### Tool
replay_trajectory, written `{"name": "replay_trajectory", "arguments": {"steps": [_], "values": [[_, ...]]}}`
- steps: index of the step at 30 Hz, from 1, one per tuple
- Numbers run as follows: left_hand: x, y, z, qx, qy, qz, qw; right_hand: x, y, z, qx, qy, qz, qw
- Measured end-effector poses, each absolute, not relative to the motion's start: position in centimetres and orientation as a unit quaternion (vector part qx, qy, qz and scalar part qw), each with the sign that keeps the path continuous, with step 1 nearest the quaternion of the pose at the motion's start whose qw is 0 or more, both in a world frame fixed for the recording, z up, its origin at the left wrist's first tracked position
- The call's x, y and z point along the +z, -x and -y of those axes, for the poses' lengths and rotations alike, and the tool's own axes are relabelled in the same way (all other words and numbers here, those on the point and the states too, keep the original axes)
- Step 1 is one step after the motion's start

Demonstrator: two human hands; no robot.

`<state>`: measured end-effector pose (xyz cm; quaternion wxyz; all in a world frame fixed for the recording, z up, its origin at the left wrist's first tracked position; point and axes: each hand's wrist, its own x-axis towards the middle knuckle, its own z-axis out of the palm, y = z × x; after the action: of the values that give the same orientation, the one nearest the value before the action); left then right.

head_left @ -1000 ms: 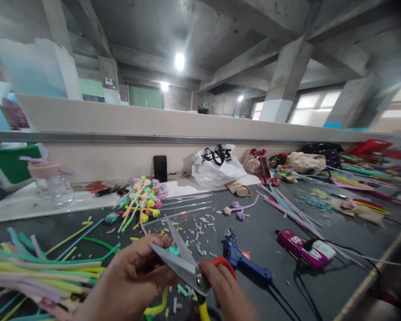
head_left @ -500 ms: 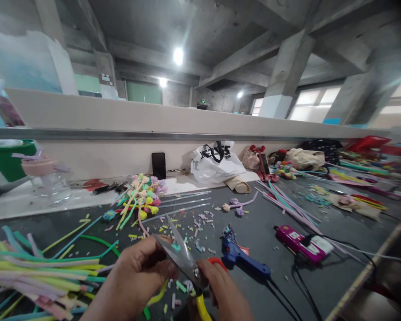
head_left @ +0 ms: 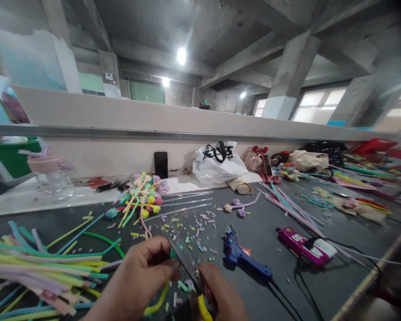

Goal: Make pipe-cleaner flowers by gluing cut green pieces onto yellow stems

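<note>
My right hand grips a pair of scissors with a yellow handle loop, the blades together and pointing up and left. The blades lie across the fingers of my left hand, which is closed in a pinch. A small bit of green fuzzy stem shows at those fingertips, partly hidden by the blade. A yellow fuzzy stem curves out below the left hand. Short cut-off stem bits lie scattered on the dark table beyond the scissors.
Loose fuzzy stems are heaped at left. Behind my hands lies a bunch of fuzzy flowers. A blue glue gun and a magenta device with cords lie at right. A phone and white bag stand by the partition.
The scissor blades, apart before, have come together at the left fingertips. My right hand has closed further on the handles. The view has shifted slightly.
</note>
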<state>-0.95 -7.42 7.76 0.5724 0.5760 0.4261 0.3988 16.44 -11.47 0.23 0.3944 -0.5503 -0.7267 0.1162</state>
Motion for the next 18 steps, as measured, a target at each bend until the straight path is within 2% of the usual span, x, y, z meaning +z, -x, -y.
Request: {"name": "replay_trajectory", "arguments": {"steps": [10,18], "values": [[7.0,0.9,6.5,0.386,-0.56,-0.427,0.596,-0.9,-16.7,10.5,0.129,0.525,0.741,0.398],[7.2,1.0,6.3,0.385,-0.57,-0.454,0.566,0.8,-16.2,10.5,0.159,0.541,0.721,0.403]]}}
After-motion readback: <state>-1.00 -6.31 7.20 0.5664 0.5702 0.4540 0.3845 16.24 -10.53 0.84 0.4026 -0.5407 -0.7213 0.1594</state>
